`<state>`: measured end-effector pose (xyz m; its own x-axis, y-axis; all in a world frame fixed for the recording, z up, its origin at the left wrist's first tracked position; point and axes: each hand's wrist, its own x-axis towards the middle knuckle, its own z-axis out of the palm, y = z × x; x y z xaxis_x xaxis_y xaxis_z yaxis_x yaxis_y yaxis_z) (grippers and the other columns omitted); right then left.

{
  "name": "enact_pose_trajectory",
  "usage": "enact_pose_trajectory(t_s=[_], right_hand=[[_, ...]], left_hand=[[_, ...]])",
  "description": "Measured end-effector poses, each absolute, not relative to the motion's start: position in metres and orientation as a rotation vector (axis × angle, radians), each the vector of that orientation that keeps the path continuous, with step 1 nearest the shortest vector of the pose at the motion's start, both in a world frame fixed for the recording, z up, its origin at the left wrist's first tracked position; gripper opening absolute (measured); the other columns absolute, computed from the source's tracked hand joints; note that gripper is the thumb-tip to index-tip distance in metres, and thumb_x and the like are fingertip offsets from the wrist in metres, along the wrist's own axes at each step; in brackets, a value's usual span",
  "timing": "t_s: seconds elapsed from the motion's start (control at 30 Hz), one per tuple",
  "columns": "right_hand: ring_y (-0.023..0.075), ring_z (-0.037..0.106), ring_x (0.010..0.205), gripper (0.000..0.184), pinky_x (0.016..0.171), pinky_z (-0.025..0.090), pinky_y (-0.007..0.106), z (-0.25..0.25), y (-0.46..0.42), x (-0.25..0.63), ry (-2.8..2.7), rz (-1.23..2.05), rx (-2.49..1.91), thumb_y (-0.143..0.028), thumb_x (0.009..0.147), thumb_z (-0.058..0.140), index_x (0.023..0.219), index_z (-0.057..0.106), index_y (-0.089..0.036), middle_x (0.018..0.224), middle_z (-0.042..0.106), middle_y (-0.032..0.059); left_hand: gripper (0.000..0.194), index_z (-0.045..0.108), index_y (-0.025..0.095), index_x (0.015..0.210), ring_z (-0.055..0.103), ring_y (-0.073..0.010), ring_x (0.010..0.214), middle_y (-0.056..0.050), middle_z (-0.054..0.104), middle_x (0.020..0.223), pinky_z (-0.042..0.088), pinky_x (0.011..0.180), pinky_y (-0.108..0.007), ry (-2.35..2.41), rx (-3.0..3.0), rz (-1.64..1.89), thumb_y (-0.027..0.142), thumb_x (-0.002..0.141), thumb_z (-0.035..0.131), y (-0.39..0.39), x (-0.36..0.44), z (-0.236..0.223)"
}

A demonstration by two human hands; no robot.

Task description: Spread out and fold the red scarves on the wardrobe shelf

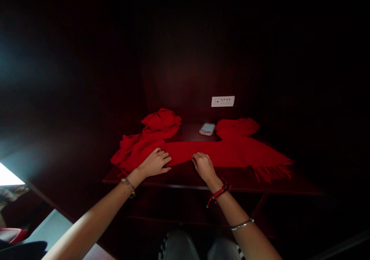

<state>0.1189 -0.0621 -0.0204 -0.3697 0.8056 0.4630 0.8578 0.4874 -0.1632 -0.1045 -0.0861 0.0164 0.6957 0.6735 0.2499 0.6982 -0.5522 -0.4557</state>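
Note:
A red scarf (231,155) with fringed ends lies stretched from left to right across a dark wooden desk. My left hand (157,162) rests on its left part, fingers spread and palm down. Near the middle, the fingers of my right hand (203,163) are curled in a pinch on the scarf's front edge. The band of cloth between the hands is fairly flat, while its left portion is bunched. Fringe (273,172) hangs toward the desk's front edge at the right.
Red cloth heaps sit at the back left (162,121) and back right (238,126). Between them lies a small pale object (207,129), blurred out. A white socket plate (222,101) is on the dark back wall. The desk's front edge (185,187) runs below my hands.

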Motion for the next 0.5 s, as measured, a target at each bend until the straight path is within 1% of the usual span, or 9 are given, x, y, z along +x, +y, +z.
enact_pose_trajectory(t_s=[0.03,0.1,0.2,0.3,0.4,0.5], right_hand=[[0.0152,0.051,0.085,0.018,0.075,0.03,0.026,-0.02,-0.063,0.119,-2.284,-0.135,-1.338,-0.016,0.083,0.042,0.087,0.059,-0.018,0.085,0.06,0.0051],[0.015,0.05,0.086,0.017,0.076,0.03,0.026,-0.021,-0.065,0.12,-2.339,-0.134,-1.284,-0.015,0.083,0.043,0.086,0.06,-0.018,0.085,0.06,0.0047],[0.0155,0.049,0.088,0.017,0.076,0.03,0.027,-0.021,-0.068,0.122,-2.379,-0.148,-1.255,-0.013,0.081,0.044,0.087,0.06,-0.018,0.086,0.059,0.0048],[0.0155,0.048,0.09,0.02,0.077,0.03,0.026,-0.021,-0.07,0.123,-2.402,-0.159,-1.213,-0.014,0.082,0.045,0.093,0.06,-0.019,0.089,0.059,0.0048],[0.0155,0.047,0.09,0.021,0.077,0.03,0.026,-0.02,-0.071,0.122,-2.415,-0.196,-1.148,-0.018,0.083,0.043,0.098,0.059,-0.02,0.091,0.059,0.0048],[0.0161,0.048,0.085,0.022,0.075,0.031,0.027,-0.019,-0.07,0.12,-2.454,-0.256,-1.147,-0.018,0.085,0.04,0.092,0.061,-0.019,0.085,0.06,0.0051]], left_hand=[[0.023,0.054,0.018,0.09,0.051,-0.0191,0.085,-0.005,0.056,0.087,0.028,0.087,-0.037,-1.037,-2.393,-0.073,0.037,0.08,0.047,-0.088,-0.1,0.015],[0.015,0.053,0.018,0.09,0.051,-0.0176,0.084,-0.004,0.056,0.086,0.03,0.087,-0.035,-1.006,-2.434,-0.059,0.028,0.081,0.047,-0.09,-0.09,0.012],[0.01,0.053,0.018,0.087,0.052,-0.0159,0.078,-0.003,0.056,0.082,0.038,0.074,-0.028,-1.0,-2.472,0.013,0.017,0.081,0.046,-0.09,-0.081,0.009],[0.012,0.052,0.018,0.087,0.053,-0.015,0.074,-0.003,0.055,0.082,0.04,0.063,-0.025,-1.039,-2.48,0.04,0.013,0.081,0.044,-0.089,-0.083,0.008],[0.015,0.052,0.018,0.091,0.053,-0.0153,0.078,-0.003,0.055,0.085,0.041,0.062,-0.024,-1.063,-2.491,0.042,0.012,0.08,0.044,-0.089,-0.089,0.008],[0.021,0.051,0.018,0.097,0.053,-0.0153,0.081,-0.004,0.054,0.09,0.042,0.064,-0.023,-1.083,-2.502,0.033,0.011,0.079,0.045,-0.09,-0.091,0.007]])
